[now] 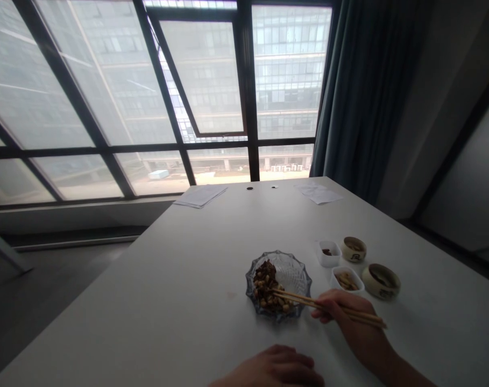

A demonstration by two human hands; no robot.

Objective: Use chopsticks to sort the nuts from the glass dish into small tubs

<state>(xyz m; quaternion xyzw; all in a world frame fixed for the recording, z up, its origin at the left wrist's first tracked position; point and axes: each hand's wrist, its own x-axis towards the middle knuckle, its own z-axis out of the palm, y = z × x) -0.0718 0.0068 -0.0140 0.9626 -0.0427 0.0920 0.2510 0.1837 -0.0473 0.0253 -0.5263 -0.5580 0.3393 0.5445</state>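
My right hand (345,314) is closed around a pair of wooden chopsticks (304,300), whose tips touch the mixed brown and pale food pieces (268,287) in a scalloped glass bowl (295,269). The food lies on the bowl's left and near side. Near the bottom edge, my left hand (282,368) rests on the white table with its palm down and fingers loosely spread, holding nothing. Beyond my right hand stand two small white dishes: one with a few dark pieces (327,251), one with yellowish-brown pieces (346,280).
Two round ceramic cups, a farther one (354,249) and a nearer one (381,281), stand right of the white dishes. Papers lie at the far left (201,195) and far right (319,192) of the table (179,279). Windows and a dark curtain (361,102) are behind.
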